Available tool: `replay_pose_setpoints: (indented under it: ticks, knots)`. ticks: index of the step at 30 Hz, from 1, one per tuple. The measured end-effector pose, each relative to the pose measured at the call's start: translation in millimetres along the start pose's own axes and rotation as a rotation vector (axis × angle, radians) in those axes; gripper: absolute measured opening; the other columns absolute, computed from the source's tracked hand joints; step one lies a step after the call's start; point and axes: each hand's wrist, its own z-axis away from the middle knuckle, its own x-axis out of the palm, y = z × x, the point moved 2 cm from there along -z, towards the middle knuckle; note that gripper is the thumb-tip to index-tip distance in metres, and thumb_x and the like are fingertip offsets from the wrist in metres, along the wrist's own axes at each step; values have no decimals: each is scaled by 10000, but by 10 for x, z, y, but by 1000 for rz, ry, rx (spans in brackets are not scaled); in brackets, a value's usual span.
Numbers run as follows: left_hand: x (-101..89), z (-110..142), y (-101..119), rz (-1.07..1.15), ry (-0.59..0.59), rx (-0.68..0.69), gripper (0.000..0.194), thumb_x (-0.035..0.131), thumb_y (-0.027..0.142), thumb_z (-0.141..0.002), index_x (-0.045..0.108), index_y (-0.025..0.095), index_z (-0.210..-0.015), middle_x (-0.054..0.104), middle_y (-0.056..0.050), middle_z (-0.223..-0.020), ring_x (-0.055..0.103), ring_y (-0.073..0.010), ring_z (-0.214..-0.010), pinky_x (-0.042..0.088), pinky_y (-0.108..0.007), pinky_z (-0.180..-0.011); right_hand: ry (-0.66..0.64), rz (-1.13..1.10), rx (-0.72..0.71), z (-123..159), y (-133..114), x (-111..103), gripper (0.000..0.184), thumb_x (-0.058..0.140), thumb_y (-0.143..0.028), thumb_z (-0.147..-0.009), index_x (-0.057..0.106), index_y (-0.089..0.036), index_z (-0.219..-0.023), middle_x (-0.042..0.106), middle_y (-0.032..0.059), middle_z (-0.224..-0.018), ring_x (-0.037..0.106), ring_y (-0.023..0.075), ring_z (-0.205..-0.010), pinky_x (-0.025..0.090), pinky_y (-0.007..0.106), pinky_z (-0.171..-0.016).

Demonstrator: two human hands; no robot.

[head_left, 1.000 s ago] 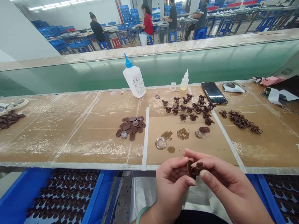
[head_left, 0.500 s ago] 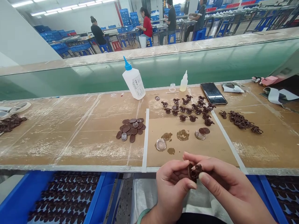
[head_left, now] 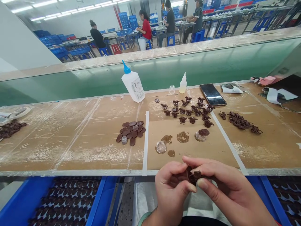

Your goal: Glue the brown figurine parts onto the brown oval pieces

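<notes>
Just in front of the table's near edge, my two hands meet around small dark brown parts. My left hand (head_left: pixel 172 188) pinches an oval disc (head_left: pixel 188 173) on its edge between thumb and fingers. Against it, my right hand (head_left: pixel 219 183) grips a small brown horse figurine (head_left: pixel 197 175), partly hidden by the fingertips. Figurine and disc appear to touch. On the table beyond, several horses on bases (head_left: pixel 188 112) stand in a group. A pile of brown oval discs (head_left: pixel 131 131) lies left of the white strip, and loose horse figurines (head_left: pixel 243 121) are heaped at the right.
A large white bottle with blue nozzle (head_left: pixel 133 84), a small dropper bottle (head_left: pixel 183 84) and a phone (head_left: pixel 213 94) stand or lie at the back. Clear round caps (head_left: pixel 161 147) sit near wet patches. Blue trays (head_left: pixel 94 201) of brown parts flank my lap. Several people work far behind.
The horse figurine has turned slightly in my right fingers against the disc. Both hands stay in nearly the same place; the view has shifted a little.
</notes>
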Motion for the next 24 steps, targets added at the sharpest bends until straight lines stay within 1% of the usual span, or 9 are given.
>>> replay_pose_setpoints:
  ticks: [4,9,13,15,18,20,24]
  knots:
    - [6,11,8,-2,5,-9,289,980,324,-670,849,290,-925,790,21,-797,709,-82,-686,580,-132,-668,17,-5,-31,-4,3,0,166,689,-267,-968,713,-329,-1119,757,7,-1271,735,204,-1153,621,282,-960]
    - [28,13,18,-32,-5,-3,290,977,348,-672,848,300,-927,766,20,-758,697,-91,-668,569,-144,-641,-6,-35,-2,19,-2,-12,216,682,-260,-970,702,-355,-1163,723,-3,-1339,710,208,-1204,614,300,-981]
    - [30,13,27,-79,7,14,287,980,362,-660,847,286,-903,753,5,-736,689,-112,-644,569,-167,-602,39,-65,-8,-38,-80,-25,168,693,-246,-949,748,-326,-1086,763,17,-1257,748,218,-1126,627,290,-944]
    - [24,13,34,-92,5,14,284,979,354,-662,845,281,-902,759,0,-754,694,-118,-653,578,-174,-607,50,-88,-28,-72,-125,-22,146,701,-229,-938,762,-310,-1042,784,21,-1204,767,212,-1077,628,282,-934]
    - [19,5,49,-92,-21,7,277,974,323,-680,841,282,-919,772,8,-790,707,-111,-683,597,-169,-647,62,-97,-40,-90,-163,-21,164,718,-198,-924,756,-299,-1047,789,24,-1187,765,205,-1080,621,292,-955]
    - [20,-4,59,-89,-46,0,273,967,309,-695,840,284,-936,775,14,-804,711,-104,-689,601,-161,-661,76,-109,-32,-87,-174,-28,172,724,-188,-919,744,-292,-1055,788,30,-1189,755,212,-1107,619,310,-965]
    - [19,-19,70,-107,-63,-2,278,962,306,-703,842,287,-952,779,6,-820,717,-113,-698,607,-172,-664,39,-160,12,-104,-197,-38,105,704,-208,-945,747,-278,-1010,790,39,-1181,761,224,-1095,628,325,-949]
